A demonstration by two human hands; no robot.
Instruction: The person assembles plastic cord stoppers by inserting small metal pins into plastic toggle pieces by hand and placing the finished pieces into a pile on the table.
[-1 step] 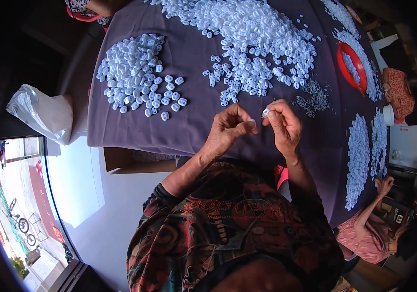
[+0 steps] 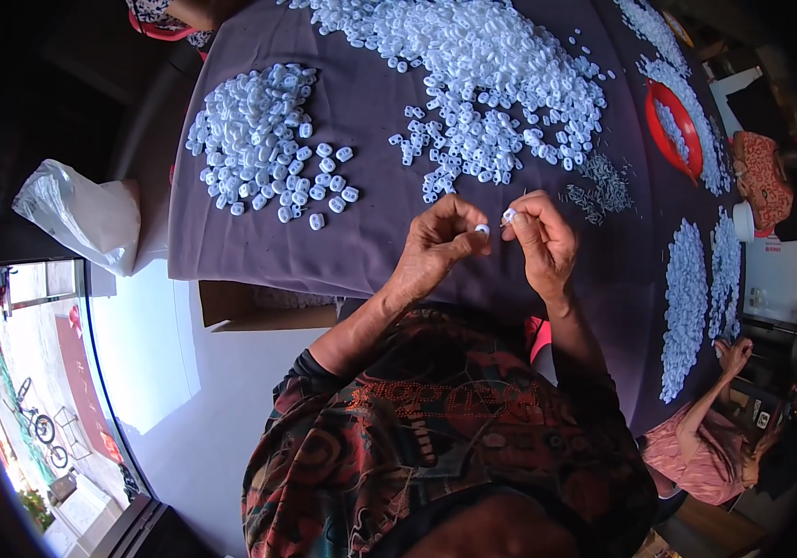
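Two small white plastic pieces are pinched above a purple-covered surface [image 2: 370, 232]: one white piece [image 2: 482, 229] is held between the closed thumb and forefinger of the left hand [image 2: 440, 244], and a second white piece [image 2: 509, 216] is gripped by the narrowed fingers of the right hand [image 2: 540, 244], the two tips nearly touching. A large heap of white pieces [image 2: 473, 74] is spread just beyond the hands, a smaller pile [image 2: 263, 139] is gathered to the left, and a red bowl [image 2: 672, 130] is set well to the right.
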